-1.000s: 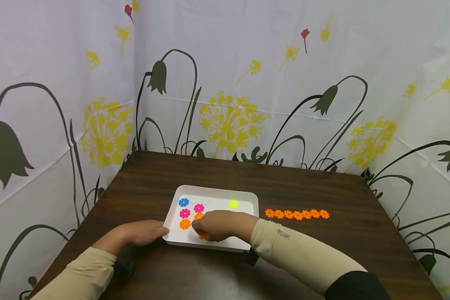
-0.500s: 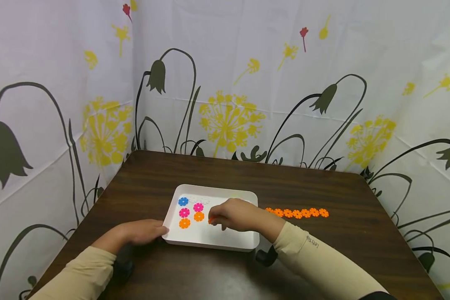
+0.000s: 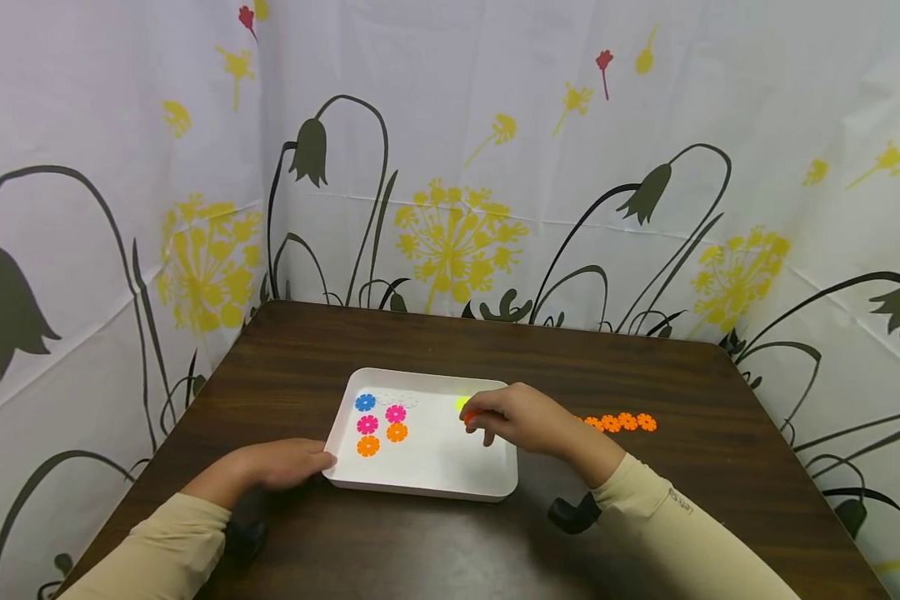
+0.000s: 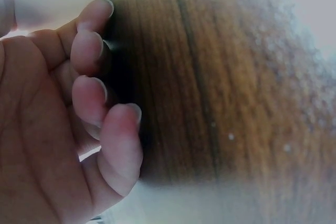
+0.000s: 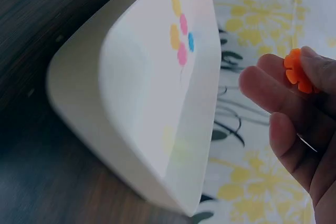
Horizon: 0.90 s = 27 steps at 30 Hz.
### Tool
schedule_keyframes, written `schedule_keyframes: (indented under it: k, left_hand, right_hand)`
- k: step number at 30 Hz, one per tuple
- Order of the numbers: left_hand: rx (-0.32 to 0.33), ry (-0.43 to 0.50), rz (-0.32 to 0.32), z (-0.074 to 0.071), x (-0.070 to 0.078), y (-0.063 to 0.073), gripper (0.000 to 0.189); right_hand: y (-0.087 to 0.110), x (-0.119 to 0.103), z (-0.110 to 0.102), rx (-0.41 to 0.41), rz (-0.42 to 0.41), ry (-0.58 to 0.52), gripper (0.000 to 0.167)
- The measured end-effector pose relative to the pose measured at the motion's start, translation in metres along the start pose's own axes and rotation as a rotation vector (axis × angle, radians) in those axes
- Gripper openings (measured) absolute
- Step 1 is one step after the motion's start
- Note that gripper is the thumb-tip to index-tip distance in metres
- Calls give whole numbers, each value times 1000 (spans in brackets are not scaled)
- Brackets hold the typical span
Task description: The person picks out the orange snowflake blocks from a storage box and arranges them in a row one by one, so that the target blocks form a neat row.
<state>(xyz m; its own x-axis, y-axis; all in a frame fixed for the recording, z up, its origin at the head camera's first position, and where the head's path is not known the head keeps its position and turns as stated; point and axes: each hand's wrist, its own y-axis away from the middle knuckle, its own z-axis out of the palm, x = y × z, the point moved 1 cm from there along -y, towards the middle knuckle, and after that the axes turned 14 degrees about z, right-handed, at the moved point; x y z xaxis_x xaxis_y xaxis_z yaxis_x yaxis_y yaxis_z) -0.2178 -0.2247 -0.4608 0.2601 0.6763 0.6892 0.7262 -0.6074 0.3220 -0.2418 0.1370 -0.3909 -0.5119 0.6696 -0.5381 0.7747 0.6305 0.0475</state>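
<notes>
Between thumb and fingertips, my right hand [image 3: 521, 419] pinches an orange flower-shaped disc [image 5: 298, 72] above the right part of a white tray [image 3: 450, 467]. A yellow disc [image 3: 462, 403] in the tray is partly hidden by that hand. At the tray's left side, two orange discs [image 3: 368, 446], two pink discs [image 3: 367, 424] and a blue disc [image 3: 365, 402] lie flat, beside pale white discs [image 3: 397, 401] that are hard to make out. My left hand [image 3: 281, 463] holds the tray's front left corner, thumb on the rim; in the left wrist view its fingers [image 4: 86, 100] are curled.
Right of the tray, a row of several orange discs [image 3: 619, 422] lies on the dark wooden table [image 3: 420, 550], its left end behind my right hand. A curtain [image 3: 450, 150] with printed flowers hangs behind the table and along its sides.
My right hand has lifted an orange disc from the tray's middle and carried it rightward and up. My left hand has stayed at the tray corner.
</notes>
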Motion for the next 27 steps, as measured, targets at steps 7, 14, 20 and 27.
schedule_keyframes:
  k: [7, 14, 20, 27]
  left_hand:
    - [-4, 5, -2, 0, 0, 0, 46]
    - [0, -1, -18, 0, 0, 0, 47]
    - [3, 5, -25, 0, 1, 1, 46]
    - [5, 13, -38, 1, 1, 1, 51]
  right_hand:
    - [21, 28, -12, 51, 68, 2, 10]
    - [36, 54, -29, 122, 158, 138, 9]
    - [45, 77, -32, 87, 250, 218, 17]
    - [47, 95, -14, -39, 347, 215, 12]
